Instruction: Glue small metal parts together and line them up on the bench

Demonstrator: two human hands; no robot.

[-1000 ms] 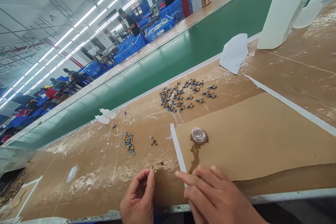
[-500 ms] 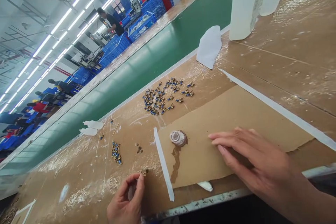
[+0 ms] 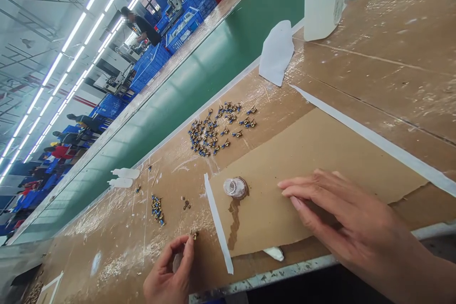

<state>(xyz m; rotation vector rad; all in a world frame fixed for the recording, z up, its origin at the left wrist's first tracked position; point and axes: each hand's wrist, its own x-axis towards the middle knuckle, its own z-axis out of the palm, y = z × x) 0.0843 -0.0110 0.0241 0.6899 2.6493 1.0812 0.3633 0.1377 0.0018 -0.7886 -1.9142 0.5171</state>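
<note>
Currently the left hand (image 3: pixel 167 270), lower centre of frame, is pinching a tiny brass fitting (image 3: pixel 194 235) betw thumb & forefinger, the fitting sitting at the fingertips, long axis too small to tell. Right hand (image 3: pixel 352 218) is lying open, gripping nothing, on a tan cardboard sheet (image 3: pixel 320 166), fingers pointing toward a clear round plastic dish (image 3: pixel 235 187); small brass-and-blue fittings (image 3: pixel 156 210) are sitting up-left of the left hand, well apart from the right.
</note>
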